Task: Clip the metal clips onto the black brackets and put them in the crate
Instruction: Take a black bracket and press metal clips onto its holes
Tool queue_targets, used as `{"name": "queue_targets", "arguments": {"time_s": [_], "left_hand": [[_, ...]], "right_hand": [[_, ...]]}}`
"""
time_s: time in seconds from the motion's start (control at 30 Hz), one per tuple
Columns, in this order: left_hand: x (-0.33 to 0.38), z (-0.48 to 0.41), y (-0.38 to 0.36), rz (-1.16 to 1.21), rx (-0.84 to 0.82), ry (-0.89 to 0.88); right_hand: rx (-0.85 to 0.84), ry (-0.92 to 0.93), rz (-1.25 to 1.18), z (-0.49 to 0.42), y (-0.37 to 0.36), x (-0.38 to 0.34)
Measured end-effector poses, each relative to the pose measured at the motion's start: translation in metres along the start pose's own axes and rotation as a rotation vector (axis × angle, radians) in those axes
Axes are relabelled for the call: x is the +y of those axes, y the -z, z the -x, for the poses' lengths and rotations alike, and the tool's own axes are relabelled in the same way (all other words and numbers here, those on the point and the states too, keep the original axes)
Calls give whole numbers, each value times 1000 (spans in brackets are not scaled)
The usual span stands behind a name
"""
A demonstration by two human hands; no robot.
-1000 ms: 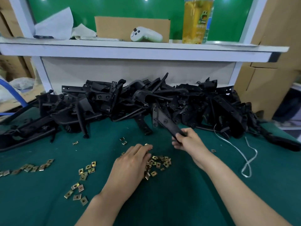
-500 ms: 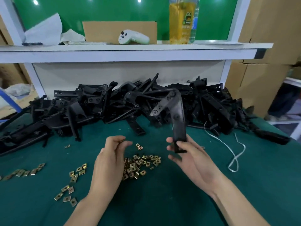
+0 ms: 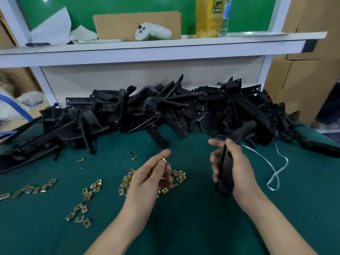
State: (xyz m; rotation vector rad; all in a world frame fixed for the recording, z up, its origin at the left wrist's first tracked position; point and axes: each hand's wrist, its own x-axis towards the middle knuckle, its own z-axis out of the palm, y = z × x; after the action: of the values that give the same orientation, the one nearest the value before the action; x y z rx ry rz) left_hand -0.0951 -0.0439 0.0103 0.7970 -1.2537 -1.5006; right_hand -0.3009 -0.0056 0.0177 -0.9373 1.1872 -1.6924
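- Right hand (image 3: 237, 168) grips a black bracket (image 3: 225, 166), its long axis running away from the person, far end tilted right.
- Left hand (image 3: 149, 178) pinches a metal clip (image 3: 164, 160), apart from the bracket.

I can't read any text from here. The yellow bottle (image 3: 207, 17) on the shelf (image 3: 165, 46) has a label with a green cartoon figure, but its lettering is too blurred to read.

Bare left hand (image 3: 148, 179), bare right hand (image 3: 239, 168); forearms apparently bare
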Motion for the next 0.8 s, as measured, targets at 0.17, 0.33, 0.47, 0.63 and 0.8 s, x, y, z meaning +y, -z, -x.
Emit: {"name": "queue_targets", "arguments": {"time_s": [0.17, 0.33, 0.47, 0.63, 0.8], "left_hand": [[0, 0, 2, -80, -4, -55], [3, -2, 1, -11, 40, -40], [10, -6, 5, 401, -6, 234], [15, -9, 9, 754, -23, 440], [16, -10, 10, 780, -29, 460]], "right_hand": [[-26, 148, 423, 14, -4, 8], [9, 303, 1062, 16, -4, 13], [-5, 271, 1233, 14, -2, 18], [-11, 250, 1296, 12, 0, 22], [-11, 271, 1314, 12, 0, 24]]}}
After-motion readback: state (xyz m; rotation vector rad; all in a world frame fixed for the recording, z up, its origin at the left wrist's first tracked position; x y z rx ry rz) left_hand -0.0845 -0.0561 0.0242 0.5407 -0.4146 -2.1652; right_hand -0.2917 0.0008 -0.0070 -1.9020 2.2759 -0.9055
